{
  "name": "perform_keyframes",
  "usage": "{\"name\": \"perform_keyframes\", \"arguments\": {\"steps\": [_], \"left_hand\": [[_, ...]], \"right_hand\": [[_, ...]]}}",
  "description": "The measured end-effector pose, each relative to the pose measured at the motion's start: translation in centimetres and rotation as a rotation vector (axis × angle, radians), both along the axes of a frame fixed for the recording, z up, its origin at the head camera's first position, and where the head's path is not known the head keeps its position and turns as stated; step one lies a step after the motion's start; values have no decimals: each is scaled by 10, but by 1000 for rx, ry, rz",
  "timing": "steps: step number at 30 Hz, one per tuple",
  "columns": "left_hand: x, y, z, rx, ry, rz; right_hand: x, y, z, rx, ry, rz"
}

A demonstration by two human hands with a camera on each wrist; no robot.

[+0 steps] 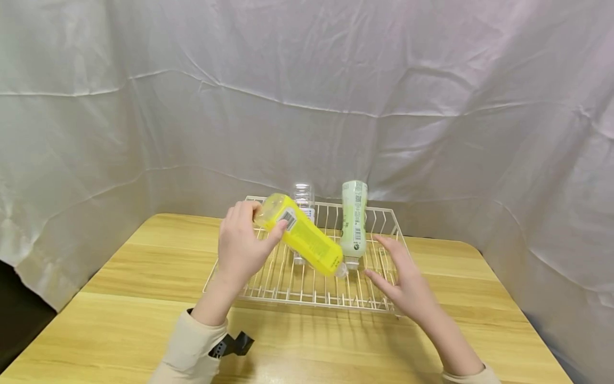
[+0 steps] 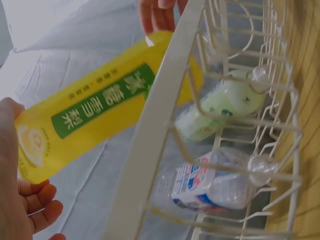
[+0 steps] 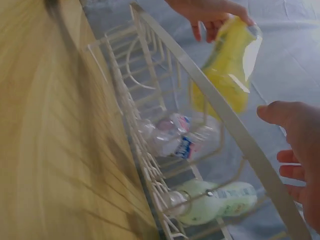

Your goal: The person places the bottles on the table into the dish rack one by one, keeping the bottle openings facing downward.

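My left hand [image 1: 241, 244] grips a yellow-labelled plastic bottle [image 1: 310, 240] by its base end, with the thumb along its side. The bottle tilts, neck down and to the right, above a white wire rack [image 1: 314, 304]. My right hand [image 1: 409, 284] has its fingers spread and holds nothing; it is at the rack's right side, near a pale green bottle [image 1: 354, 218]. That bottle stands neck down in the rack. Behind the yellow bottle, a clear bottle [image 2: 222, 180] with a white, blue and red label also rests neck down between the wires.
The rack stands on a wood-grain table [image 1: 120, 314]. A grey cloth [image 1: 297, 101] hangs behind and at both sides. From the left sleeve [image 1: 188, 346] a black strap [image 1: 233, 345] sticks out over the table.
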State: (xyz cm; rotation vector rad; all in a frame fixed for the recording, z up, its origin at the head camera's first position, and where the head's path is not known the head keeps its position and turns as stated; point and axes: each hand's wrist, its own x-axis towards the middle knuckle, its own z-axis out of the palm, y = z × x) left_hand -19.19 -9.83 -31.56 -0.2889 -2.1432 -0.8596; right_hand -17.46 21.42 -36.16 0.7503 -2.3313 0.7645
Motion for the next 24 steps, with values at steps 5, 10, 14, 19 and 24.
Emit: {"name": "perform_keyframes", "arguments": {"steps": [5, 10, 14, 19, 24], "left_hand": [[-2, -11, 2, -4, -10, 68], [-2, -23, 6, 15, -39, 108], [-3, -33, 9, 36, -49, 143], [-3, -43, 12, 52, -60, 180], [-3, -51, 14, 67, -50, 210]], "right_hand": [[-5, 13, 3, -9, -2, -56], [-9, 25, 5, 16, -44, -120], [-13, 32, 2, 52, -109, -179], [-14, 38, 1, 151, -343, -265], [-16, 40, -2, 233, -492, -289]]}}
